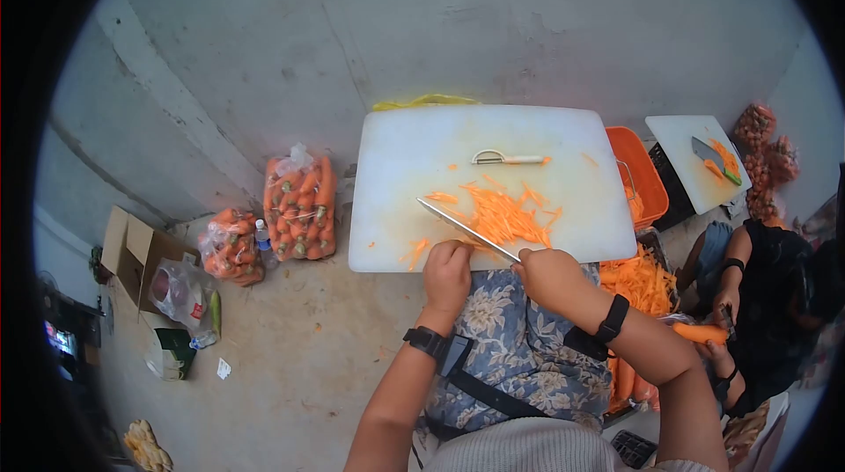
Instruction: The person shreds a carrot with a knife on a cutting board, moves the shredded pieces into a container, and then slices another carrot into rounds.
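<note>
A large white cutting board (414, 146) lies before me. Thin orange carrot strips (502, 215) are heaped on its middle and near edge. My right hand (556, 278) is wrapped round the handle of a knife (462, 226), whose blade slants up and left over the strips. At the board's near edge, my left hand (448, 271) has its fingers curled together beside the strips under the blade; what they hold, if anything, is hidden. Near the back of the board rests a peeler (510, 158) with a white handle.
Bags of carrots (300, 208) and a cardboard box (132, 252) stand on the left. An orange basket (647, 175) and a crate of shredded carrot (641, 283) adjoin the board's right side. Beyond, a co-worker's hand (720, 353) holds a carrot near a smaller board (687, 142).
</note>
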A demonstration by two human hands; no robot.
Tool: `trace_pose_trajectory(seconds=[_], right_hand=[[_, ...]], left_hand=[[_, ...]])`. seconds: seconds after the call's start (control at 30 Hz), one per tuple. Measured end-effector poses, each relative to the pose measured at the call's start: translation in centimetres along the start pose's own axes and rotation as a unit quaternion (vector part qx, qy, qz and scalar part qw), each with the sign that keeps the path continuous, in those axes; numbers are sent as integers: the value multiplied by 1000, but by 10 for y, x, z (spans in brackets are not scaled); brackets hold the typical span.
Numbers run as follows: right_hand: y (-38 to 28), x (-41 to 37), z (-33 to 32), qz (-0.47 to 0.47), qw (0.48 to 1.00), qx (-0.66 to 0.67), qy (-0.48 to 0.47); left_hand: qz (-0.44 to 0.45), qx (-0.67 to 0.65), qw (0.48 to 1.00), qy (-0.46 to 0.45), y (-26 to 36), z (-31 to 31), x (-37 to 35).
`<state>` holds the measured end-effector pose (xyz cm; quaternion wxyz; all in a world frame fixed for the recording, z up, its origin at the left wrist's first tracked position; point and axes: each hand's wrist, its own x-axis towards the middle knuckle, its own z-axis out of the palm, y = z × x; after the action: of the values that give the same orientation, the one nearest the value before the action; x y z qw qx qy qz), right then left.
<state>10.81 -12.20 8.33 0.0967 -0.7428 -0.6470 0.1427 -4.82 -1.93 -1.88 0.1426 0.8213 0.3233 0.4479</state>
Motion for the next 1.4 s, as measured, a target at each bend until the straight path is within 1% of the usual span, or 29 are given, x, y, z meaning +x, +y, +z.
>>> trace_pose_trajectory(seconds=[0.1,0.2,0.27,0.4,0.47,0.5,0.57,0.67,0.77,0.9,0.97,1.03,1.07,1.13,1.17,1.23,1.33,1.4], right_hand=[[-2,2,-4,4,1000,-2,1],[-7,3,-27,20,1000,6,-13],[-17,2,-37,30,999,11,16],[-10,7,-9,45,998,37,14],[-5,8,5,4,999,24,22],[1,11,4,2,999,21,24],[-2,11,-9,15,1000,12,-18],[-11,7,-27,35,999,16,-10],[-13,5,-18,47,998,35,0],[3,8,6,14,1000,14,19],[0,8,-3,15,1000,13,-12],[-4,7,-16,17,1000,13,-4],[-6,6,-23,18,1000,13,-1],[-14,3,-36,33,999,19,2],[-16,2,-37,46,999,25,10],[-10,5,-18,37,999,23,0],[-3,8,1,18,1000,24,3],[0,11,0,7,1000,28,7]], left_hand=[[7,-5,1000,0,0,-1,2],[13,-4,1000,11,-2,0,3],[10,0,1000,15,-1,2,0],[0,-3,1000,4,-1,1,1],[2,-4,1000,1,-2,-1,2],[3,-9,1000,-1,-2,0,4],[2,-14,1000,-9,-1,-2,0],[-2,-12,1000,1,0,1,0],[-14,-9,1000,7,-1,2,0],[-6,-23,1000,11,-4,1,1],[-2,-27,1000,11,-3,-1,-5],[0,-17,999,37,-4,-4,-2],[-1,-19,999,36,-6,-6,0],[-34,-25,998,36,-7,-13,0],[-37,-23,999,33,-7,-14,1],[-65,-31,997,9,-5,-14,7],[-54,-35,998,16,-10,-11,5],[-41,-27,999,19,-10,-10,7]])
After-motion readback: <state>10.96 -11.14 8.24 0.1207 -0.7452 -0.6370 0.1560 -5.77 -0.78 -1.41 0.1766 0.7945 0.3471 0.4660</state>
